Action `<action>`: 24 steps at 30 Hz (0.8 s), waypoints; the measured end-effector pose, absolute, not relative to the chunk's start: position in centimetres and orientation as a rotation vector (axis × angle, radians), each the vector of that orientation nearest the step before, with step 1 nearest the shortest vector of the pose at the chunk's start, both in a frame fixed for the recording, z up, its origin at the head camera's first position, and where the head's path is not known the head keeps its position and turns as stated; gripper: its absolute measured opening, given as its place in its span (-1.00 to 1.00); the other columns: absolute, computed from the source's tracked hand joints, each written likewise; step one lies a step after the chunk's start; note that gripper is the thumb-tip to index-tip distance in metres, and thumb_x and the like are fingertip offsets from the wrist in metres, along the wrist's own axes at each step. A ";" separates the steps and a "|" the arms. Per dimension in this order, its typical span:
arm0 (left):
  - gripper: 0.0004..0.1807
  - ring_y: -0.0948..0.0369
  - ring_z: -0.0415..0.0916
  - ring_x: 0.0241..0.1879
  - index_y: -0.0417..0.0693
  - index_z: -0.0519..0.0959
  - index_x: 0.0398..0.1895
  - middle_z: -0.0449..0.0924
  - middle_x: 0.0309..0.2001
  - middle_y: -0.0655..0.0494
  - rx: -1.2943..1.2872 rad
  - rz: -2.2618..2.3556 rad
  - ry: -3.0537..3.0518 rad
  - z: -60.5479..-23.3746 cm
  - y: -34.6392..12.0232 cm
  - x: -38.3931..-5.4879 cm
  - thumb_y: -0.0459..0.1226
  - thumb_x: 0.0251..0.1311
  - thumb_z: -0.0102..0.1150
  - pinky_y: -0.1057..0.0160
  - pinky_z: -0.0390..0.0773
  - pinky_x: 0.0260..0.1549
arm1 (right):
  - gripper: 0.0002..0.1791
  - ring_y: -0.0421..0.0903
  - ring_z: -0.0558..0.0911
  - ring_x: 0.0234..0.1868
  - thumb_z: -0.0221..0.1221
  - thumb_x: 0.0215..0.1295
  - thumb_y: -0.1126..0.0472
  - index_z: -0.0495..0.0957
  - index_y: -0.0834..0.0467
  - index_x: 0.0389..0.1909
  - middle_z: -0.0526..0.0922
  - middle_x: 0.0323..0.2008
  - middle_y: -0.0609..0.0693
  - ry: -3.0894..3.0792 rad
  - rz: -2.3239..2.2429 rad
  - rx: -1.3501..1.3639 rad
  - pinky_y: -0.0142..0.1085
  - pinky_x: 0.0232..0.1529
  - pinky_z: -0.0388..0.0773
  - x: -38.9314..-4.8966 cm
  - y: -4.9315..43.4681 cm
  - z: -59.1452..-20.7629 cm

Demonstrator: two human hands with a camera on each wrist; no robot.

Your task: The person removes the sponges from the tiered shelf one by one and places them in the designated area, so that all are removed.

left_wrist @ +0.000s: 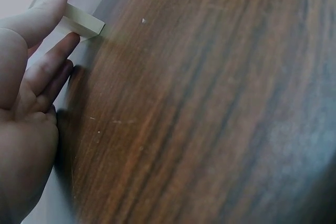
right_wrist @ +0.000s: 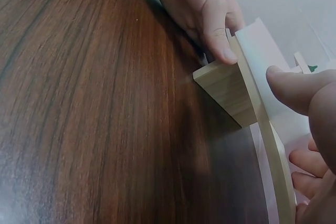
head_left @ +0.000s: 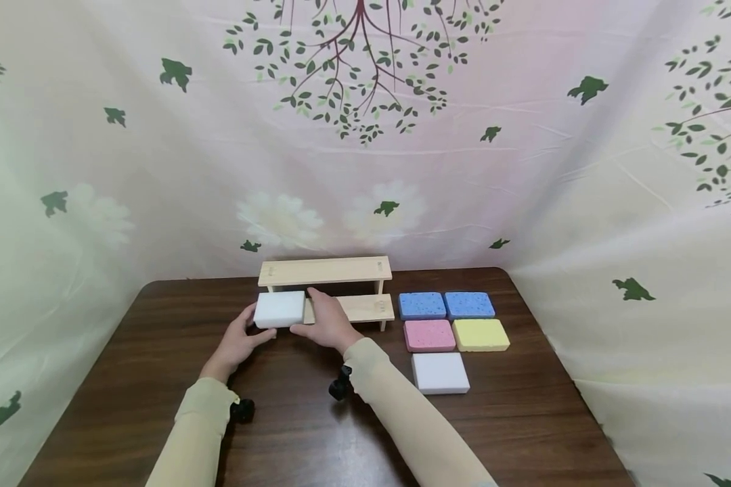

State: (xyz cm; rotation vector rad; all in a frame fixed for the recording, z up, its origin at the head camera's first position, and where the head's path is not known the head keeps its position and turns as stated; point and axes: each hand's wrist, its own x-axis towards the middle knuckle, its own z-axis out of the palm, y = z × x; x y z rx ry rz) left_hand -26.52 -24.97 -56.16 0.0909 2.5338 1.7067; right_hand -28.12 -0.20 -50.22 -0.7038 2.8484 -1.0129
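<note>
A white sponge block (head_left: 279,309) lies on the left end of the lower tier of a pale wooden two-tier stand (head_left: 365,308). My left hand (head_left: 237,345) is at its left side, with the thumb near the stand's front edge and the fingers by the block's left end. On the other side my right hand (head_left: 329,319) has its fingertips at the block's right edge and its thumb low in front. Seen from the right wrist, the block (right_wrist: 262,61) rests on the wooden board (right_wrist: 270,150), the right thumb close against it. Both hands' fingers look fairly straight and spread.
Right of the stand lie two blue sponges (head_left: 422,306), a pink sponge (head_left: 429,336), a yellow sponge (head_left: 480,335) and a second white block (head_left: 440,373). The upper tier (head_left: 325,271) stands behind the lower one. A printed curtain (head_left: 189,169) hangs around the dark wooden table (head_left: 292,419).
</note>
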 end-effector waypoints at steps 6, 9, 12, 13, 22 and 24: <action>-0.01 -0.17 0.15 0.52 -0.10 0.06 0.69 0.31 0.54 -0.23 0.103 1.748 2.514 -56.1 -24.9 -26.2 -0.22 0.34 0.44 -0.31 0.09 0.45 | 0.03 0.09 0.54 0.35 0.46 0.30 -0.10 0.17 0.27 0.60 0.48 0.43 0.19 2.830 -1.018 -0.686 -0.10 0.33 0.49 -28.3 -0.6 -50.3; 0.01 -0.19 0.14 0.52 -0.11 0.04 0.70 0.29 0.55 -0.24 0.103 1.747 2.511 -56.2 -24.9 -26.2 -0.21 0.33 0.45 -0.32 0.11 0.44 | 0.03 0.08 0.55 0.33 0.45 0.31 -0.10 0.17 0.26 0.61 0.50 0.42 0.17 2.828 -1.013 -0.684 -0.10 0.31 0.50 -28.3 -0.6 -50.4; 0.01 -0.19 0.13 0.53 -0.11 0.03 0.70 0.28 0.56 -0.24 0.096 1.737 2.513 -56.3 -24.8 -26.2 -0.20 0.34 0.45 -0.32 0.11 0.44 | 0.02 0.07 0.56 0.31 0.46 0.30 -0.10 0.19 0.26 0.60 0.52 0.40 0.17 2.848 -0.988 -0.701 -0.11 0.30 0.51 -28.4 -0.6 -50.5; 0.01 -0.19 0.13 0.53 -0.11 0.04 0.70 0.29 0.55 -0.23 0.092 1.737 2.513 -56.3 -24.8 -26.3 -0.20 0.33 0.45 -0.31 0.11 0.44 | 0.02 0.07 0.57 0.30 0.46 0.30 -0.10 0.20 0.27 0.59 0.53 0.39 0.17 2.859 -0.982 -0.713 -0.11 0.30 0.51 -28.4 -0.6 -50.5; -0.03 -0.18 0.15 0.52 -0.11 0.07 0.69 0.31 0.54 -0.24 0.097 1.741 2.526 -56.3 -24.8 -26.5 -0.23 0.35 0.43 -0.30 0.10 0.44 | -0.06 0.03 0.63 0.20 0.50 0.26 -0.07 0.32 0.27 0.51 0.62 0.28 0.12 2.912 -0.982 -0.768 -0.16 0.23 0.54 -28.5 -0.8 -50.5; -0.02 -0.17 0.15 0.51 -0.11 0.07 0.69 0.32 0.53 -0.25 0.095 1.733 2.530 -56.3 -24.9 -26.4 -0.21 0.35 0.44 -0.31 0.10 0.44 | -0.06 0.02 0.63 0.20 0.49 0.27 -0.08 0.31 0.27 0.51 0.61 0.29 0.11 2.908 -0.983 -0.762 -0.17 0.23 0.55 -28.4 -0.8 -50.5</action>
